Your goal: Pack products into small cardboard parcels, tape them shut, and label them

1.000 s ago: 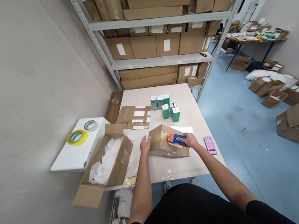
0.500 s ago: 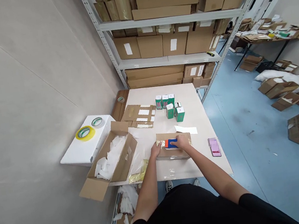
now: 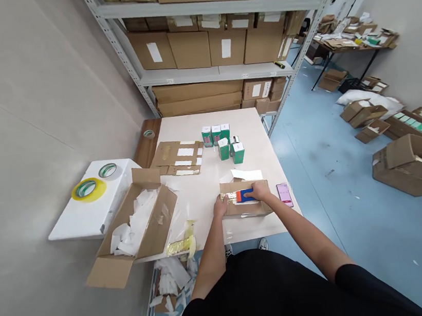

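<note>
The left forearm (image 3: 210,254) and right forearm (image 3: 305,229) angle forward and inward. The left hand (image 3: 220,207) looks partly curled; the right hand (image 3: 260,191) is clenched.

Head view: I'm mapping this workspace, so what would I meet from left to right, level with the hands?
White surface, open carton, left hand, blue-and-orange tool, right hand, phone, floor carton.

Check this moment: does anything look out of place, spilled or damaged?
Yes. Crumpled yellowish film, probably tape, lies loose near the front left corner of the table; white paper scraps are strewn below. Both look discarded.
</note>
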`<state>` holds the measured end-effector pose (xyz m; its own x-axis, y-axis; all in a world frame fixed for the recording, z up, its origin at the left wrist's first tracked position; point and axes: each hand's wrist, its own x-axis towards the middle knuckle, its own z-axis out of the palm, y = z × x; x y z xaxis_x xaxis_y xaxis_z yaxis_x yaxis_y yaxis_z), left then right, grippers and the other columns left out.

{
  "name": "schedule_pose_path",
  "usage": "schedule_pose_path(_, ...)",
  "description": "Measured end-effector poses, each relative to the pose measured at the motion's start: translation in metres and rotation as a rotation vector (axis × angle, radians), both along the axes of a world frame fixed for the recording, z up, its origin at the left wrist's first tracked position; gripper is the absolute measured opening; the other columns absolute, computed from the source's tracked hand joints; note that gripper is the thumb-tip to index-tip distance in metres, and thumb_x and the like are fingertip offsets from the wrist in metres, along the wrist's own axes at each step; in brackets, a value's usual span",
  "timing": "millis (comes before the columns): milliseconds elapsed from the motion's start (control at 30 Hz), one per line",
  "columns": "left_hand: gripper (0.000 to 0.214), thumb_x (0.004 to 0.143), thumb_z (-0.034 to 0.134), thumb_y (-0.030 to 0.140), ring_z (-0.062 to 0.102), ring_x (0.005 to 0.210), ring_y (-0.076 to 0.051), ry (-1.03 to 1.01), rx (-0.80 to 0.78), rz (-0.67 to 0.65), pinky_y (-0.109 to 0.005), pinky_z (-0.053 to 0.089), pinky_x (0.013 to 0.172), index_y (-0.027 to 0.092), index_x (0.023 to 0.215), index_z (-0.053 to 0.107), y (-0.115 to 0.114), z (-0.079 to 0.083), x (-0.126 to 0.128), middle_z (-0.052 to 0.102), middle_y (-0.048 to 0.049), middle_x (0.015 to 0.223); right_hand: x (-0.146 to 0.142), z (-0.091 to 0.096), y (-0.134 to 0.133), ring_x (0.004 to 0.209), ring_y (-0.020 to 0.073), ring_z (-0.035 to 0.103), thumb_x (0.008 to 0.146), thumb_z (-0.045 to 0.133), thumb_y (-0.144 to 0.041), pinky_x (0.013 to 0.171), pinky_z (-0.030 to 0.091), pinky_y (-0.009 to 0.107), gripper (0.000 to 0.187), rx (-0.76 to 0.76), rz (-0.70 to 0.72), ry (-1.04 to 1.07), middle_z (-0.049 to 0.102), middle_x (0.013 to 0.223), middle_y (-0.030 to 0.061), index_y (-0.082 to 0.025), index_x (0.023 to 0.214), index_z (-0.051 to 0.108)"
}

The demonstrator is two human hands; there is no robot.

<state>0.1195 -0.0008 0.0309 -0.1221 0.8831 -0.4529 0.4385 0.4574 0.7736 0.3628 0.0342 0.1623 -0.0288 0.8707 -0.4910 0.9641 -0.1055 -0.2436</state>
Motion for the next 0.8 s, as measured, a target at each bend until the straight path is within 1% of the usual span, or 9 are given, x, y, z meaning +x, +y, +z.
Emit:
schedule_pose_path(133,0.056,0.1,0.051,0.061,0.068,0.122,-0.028,0.025,-0.014,-0.006,-0.033,0.048,0.102,0.021,0.139,0.058,0.002,-0.003,-0.001,0.071,-0.0125,0.134,0.036,-0.002,-0.004,0.094,0.0263,0.072,0.078,0.076,-0.07,0.067,0.046,0.027,0.055,0.018,-0.026,-0.042,0.078,0.105,0.012,-0.018,0.096,0.076)
schedule_pose_path(233,0.054,0.101,0.05,0.06,0.066,0.125,-0.027,0.035,-0.017,-0.007,-0.033,0.048,0.103,0.022,0.138,0.058,0.003,-0.004,-0.001,0.071,-0.0113,0.135,0.049,-0.004,-0.008,0.095,0.0263,0.072,0.079,0.075,-0.07,0.067,0.045,0.027,0.055,0.036,-0.034,-0.047,0.078,0.106,0.012,-0.018,0.099,0.075)
schedule_pose_path(333,0.054,0.1,0.051,0.059,0.066,0.127,-0.028,0.042,-0.026,-0.002,-0.034,0.048,0.104,0.022,0.139,0.058,0.003,-0.002,-0.001,0.07,-0.0117,0.136,0.059,-0.002,-0.011,0.093,0.0259,0.072,0.079,0.076,-0.069,0.065,0.044,0.027,0.053,0.034,-0.034,-0.041,0.078,0.105,0.0115,-0.019,0.097,0.075)
schedule_pose_path(467,0.056,0.099,0.053,0.06,0.067,0.123,-0.029,0.035,-0.038,0.011,-0.035,0.049,0.102,0.023,0.14,0.058,0.003,0.001,-0.001,0.07,-0.0116,0.136,0.085,0.002,-0.016,0.092,0.0252,0.071,0.08,0.076,-0.065,0.063,0.042,0.027,0.047,0.02,-0.071,-0.071,0.077,0.103,0.0108,-0.02,0.093,0.074)
schedule_pose_path(567,0.053,0.1,0.052,0.059,0.067,0.124,-0.029,0.016,-0.034,0.016,-0.035,0.049,0.103,0.024,0.139,0.058,0.002,0.003,-0.001,0.07,-0.0103,0.137,0.1,0.001,-0.022,0.092,0.0242,0.07,0.081,0.074,-0.066,0.062,0.04,0.026,0.047,0.017,-0.099,-0.058,0.077,0.101,0.0098,-0.021,0.092,0.073)
schedule_pose_path(667,0.052,0.1,0.051,0.059,0.066,0.125,-0.028,0.007,-0.038,0.006,-0.034,0.049,0.103,0.024,0.138,0.059,0.002,0.004,-0.001,0.07,-0.0101,0.137,0.114,0.001,-0.023,0.091,0.0237,0.07,0.08,0.074,-0.068,0.06,0.037,0.026,0.048,0.027,-0.095,-0.043,0.076,0.098,0.0088,-0.022,0.09,0.072)
schedule_pose_path(800,0.052,0.1,0.051,0.059,0.065,0.127,-0.028,0.018,-0.045,0.009,-0.035,0.048,0.104,0.024,0.139,0.058,0.003,0.002,-0.002,0.07,-0.0101,0.138,0.149,0.005,-0.022,0.089,0.0247,0.07,0.078,0.075,-0.068,0.058,0.036,0.026,0.049,0.024,-0.124,-0.103,0.076,0.094,0.0095,-0.021,0.088,0.072)
